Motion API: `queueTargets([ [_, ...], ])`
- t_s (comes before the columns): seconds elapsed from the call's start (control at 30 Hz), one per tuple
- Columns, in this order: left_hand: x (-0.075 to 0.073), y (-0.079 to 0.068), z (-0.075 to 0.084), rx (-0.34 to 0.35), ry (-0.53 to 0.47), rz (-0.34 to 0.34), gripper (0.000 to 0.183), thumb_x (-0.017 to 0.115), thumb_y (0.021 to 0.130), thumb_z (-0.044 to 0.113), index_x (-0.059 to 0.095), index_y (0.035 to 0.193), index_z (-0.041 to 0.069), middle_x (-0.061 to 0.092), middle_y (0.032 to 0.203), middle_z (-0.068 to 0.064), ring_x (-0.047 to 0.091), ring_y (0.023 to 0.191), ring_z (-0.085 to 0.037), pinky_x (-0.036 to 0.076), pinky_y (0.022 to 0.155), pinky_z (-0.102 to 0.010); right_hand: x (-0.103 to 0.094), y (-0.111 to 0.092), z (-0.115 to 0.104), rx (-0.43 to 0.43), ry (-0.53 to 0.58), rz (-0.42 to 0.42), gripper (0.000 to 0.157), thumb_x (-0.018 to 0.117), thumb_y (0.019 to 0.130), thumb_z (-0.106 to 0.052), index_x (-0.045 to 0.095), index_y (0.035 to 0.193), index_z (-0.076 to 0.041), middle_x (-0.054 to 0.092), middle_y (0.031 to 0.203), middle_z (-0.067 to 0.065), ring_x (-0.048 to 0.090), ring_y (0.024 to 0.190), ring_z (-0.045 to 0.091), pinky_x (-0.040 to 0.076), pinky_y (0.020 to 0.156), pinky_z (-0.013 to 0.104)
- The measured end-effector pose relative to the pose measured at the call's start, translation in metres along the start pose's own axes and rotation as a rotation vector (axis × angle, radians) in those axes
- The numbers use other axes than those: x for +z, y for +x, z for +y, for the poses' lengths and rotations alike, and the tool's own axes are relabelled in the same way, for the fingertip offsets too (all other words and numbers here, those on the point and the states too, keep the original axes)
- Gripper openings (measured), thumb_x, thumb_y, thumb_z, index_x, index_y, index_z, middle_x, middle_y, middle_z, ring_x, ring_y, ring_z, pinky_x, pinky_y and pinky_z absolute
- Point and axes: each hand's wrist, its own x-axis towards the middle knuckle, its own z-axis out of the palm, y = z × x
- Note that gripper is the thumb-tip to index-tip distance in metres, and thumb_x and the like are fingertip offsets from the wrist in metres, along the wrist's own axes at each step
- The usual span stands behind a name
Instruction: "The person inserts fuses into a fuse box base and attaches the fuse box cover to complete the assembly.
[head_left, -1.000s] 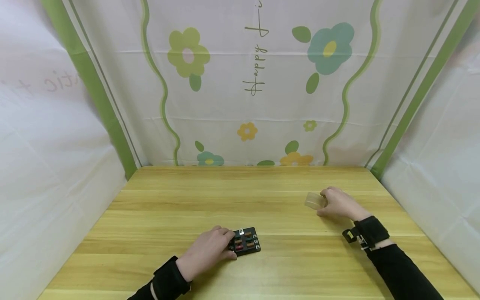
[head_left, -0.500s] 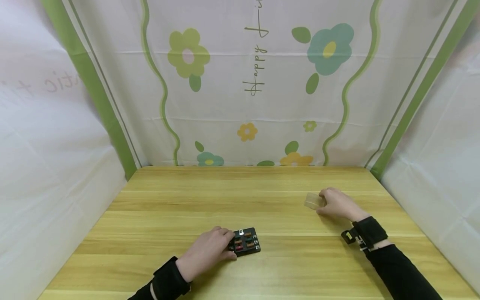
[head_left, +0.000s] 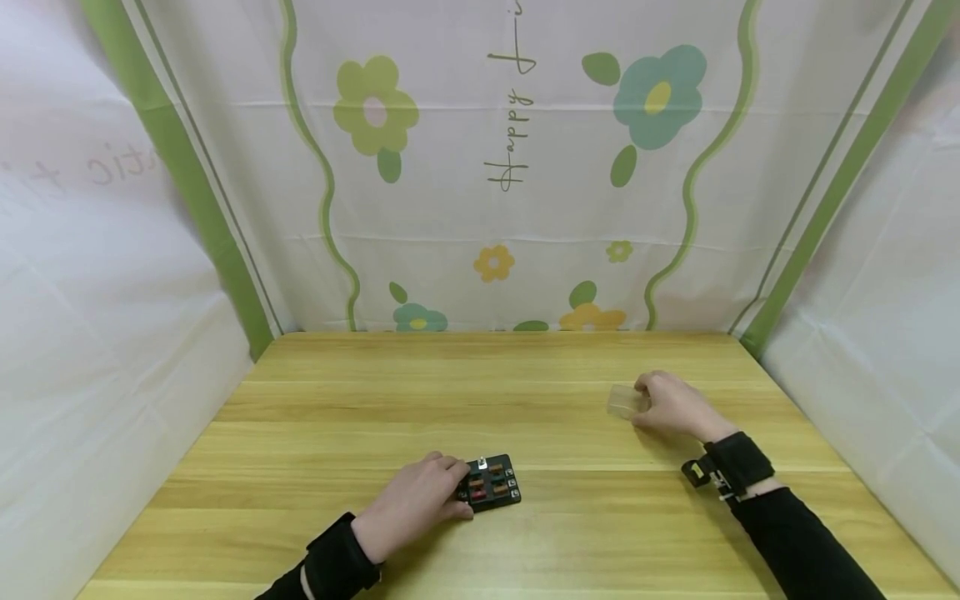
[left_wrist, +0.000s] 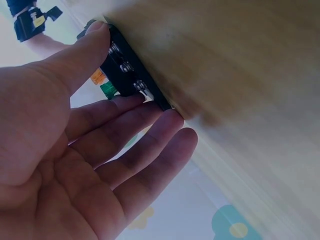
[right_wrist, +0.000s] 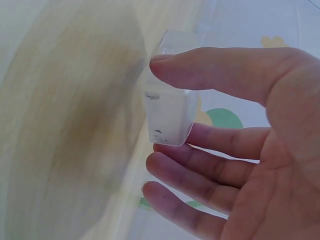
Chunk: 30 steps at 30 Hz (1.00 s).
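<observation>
A black fuse block [head_left: 495,483] with small coloured blade fuses and metal terminals lies on the wooden table, near the middle front. My left hand [head_left: 412,504] holds its left end, thumb on the near side and fingers on the far side. In the left wrist view the block [left_wrist: 125,70] shows edge-on against the tabletop, the thumb and fingers on opposite sides. Further back on the right, my right hand [head_left: 678,408] pinches a clear plastic cover [head_left: 622,402]. The right wrist view shows this boxy cover [right_wrist: 170,115] between thumb and fingers, close to the table; its inside is hidden.
The wooden table [head_left: 360,417] reaches back to a white floral cloth [head_left: 450,208]. Similar cloth walls stand at the left [head_left: 112,333] and right [head_left: 862,333]. Each wrist carries a black strap, and a small device shows on the right one [head_left: 738,462].
My right hand has shifted very slightly to the left with the clear plastic cover. The left hand and the fuse block stay in place.
</observation>
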Motion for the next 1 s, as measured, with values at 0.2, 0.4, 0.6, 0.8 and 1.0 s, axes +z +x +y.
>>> queueTargets([
  [0.2,0.002,0.000,-0.001,0.003,0.000,0.001,0.046,0.067,0.082,0.048,0.064,0.108,0.010,0.064,0.101,-0.001,0.058,0.089,-0.015,0.048,0.070,-0.025,-0.001,-0.001,-0.003,0.000,-0.004,0.012,0.056,0.078,0.074,-0.028,0.059,0.114,0.006,0.060,0.104,0.016,0.057,0.093,0.028,0.046,0.075,0.042],
  [0.4,0.002,0.000,-0.001,0.003,-0.008,0.004,0.045,0.067,0.083,0.047,0.064,0.108,0.010,0.064,0.101,-0.001,0.058,0.089,-0.015,0.048,0.070,-0.025,-0.001,-0.002,-0.005,0.001,-0.017,0.044,0.055,0.077,0.074,-0.028,0.059,0.114,0.004,0.059,0.104,0.014,0.057,0.092,0.028,0.046,0.074,0.042],
  [0.6,0.002,0.000,-0.001,0.003,0.001,0.007,0.045,0.066,0.084,0.047,0.063,0.109,0.010,0.063,0.102,-0.001,0.058,0.090,-0.015,0.048,0.071,-0.026,-0.001,-0.002,-0.007,-0.012,-0.027,0.079,0.054,0.077,0.073,-0.029,0.060,0.114,0.002,0.059,0.102,0.011,0.057,0.092,0.027,0.046,0.075,0.042],
  [0.8,0.001,-0.001,-0.001,-0.001,0.002,0.002,0.046,0.067,0.084,0.048,0.063,0.110,0.010,0.063,0.103,-0.002,0.058,0.092,-0.016,0.048,0.070,-0.026,-0.003,-0.001,-0.009,-0.030,-0.035,0.113,0.051,0.079,0.071,-0.029,0.061,0.111,-0.001,0.059,0.101,0.008,0.057,0.090,0.024,0.047,0.071,0.041],
  [1.0,-0.001,-0.001,0.000,0.000,-0.006,0.002,0.047,0.067,0.084,0.048,0.063,0.111,0.010,0.063,0.105,-0.003,0.059,0.092,-0.016,0.049,0.069,-0.027,-0.004,-0.002,-0.012,-0.042,-0.036,0.136,0.050,0.079,0.070,-0.030,0.062,0.109,-0.003,0.059,0.100,0.007,0.058,0.088,0.024,0.048,0.069,0.041],
])
